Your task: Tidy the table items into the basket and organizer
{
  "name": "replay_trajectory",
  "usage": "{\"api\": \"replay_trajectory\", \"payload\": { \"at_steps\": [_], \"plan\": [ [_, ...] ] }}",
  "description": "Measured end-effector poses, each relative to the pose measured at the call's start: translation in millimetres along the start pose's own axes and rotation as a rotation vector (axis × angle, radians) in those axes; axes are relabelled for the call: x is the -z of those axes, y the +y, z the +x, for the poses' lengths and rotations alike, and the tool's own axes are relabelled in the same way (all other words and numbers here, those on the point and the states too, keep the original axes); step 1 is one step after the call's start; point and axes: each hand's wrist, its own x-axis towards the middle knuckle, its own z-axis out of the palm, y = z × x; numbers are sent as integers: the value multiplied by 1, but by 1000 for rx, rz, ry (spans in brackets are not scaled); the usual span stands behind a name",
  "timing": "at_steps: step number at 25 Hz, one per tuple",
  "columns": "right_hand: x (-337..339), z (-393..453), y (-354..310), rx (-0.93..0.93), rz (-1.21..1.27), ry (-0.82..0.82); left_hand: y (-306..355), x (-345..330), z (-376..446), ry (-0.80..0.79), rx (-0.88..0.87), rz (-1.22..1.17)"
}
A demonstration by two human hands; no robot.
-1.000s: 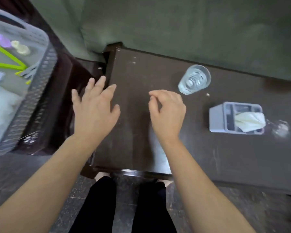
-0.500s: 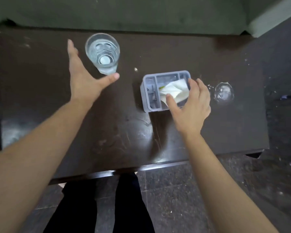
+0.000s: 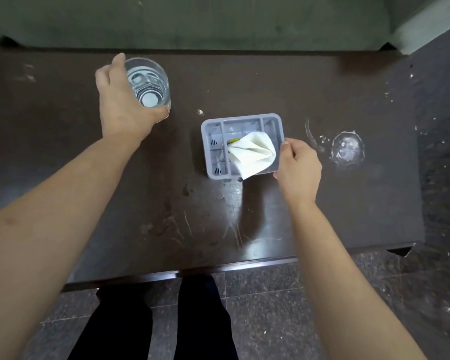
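A clear drinking glass [image 3: 151, 81] with water stands on the dark table [image 3: 244, 81] at the far left. My left hand [image 3: 120, 105] is wrapped around its left side, thumb at the near rim. A grey plastic organizer [image 3: 244, 118] with several compartments sits mid-table, and a folded white cloth [image 3: 252, 152] lies across it, with a bit of something green under it. My right hand [image 3: 296, 167] grips the organizer's right edge with curled fingers. The basket is out of view.
A wet ring and water marks [image 3: 347, 149] lie on the table right of the organizer. A small crumb [image 3: 200, 112] sits between glass and organizer. A green sofa [image 3: 192, 19] borders the far edge. Dark stone floor [image 3: 270, 307] and my legs are below.
The view swung right, away from the basket. My left hand closed around the glass. My right hand shifted from over the cloth to the organizer's right edge.
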Motion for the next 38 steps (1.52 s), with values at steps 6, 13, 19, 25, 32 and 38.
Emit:
{"api": "replay_trajectory", "payload": {
  "at_steps": [6,13,19,25,32,38],
  "plan": [
    [-4,-5,-16,5,-118,49,-7,4,-20,-16,-26,-9],
    [-3,-5,-23,24,-111,35,-13,4,-67,-10,6,-6],
    [2,-11,-16,79,-188,8,-12,1,-96,-31,28,1],
    [11,-17,-2,77,-220,0,-6,-8,-115,-41,27,5],
    [9,-16,4,84,-235,21,-3,-15,-124,-30,36,-16],
    [8,-16,4,68,-264,37,-3,-12,-127,-87,55,-8]
  ]
}}
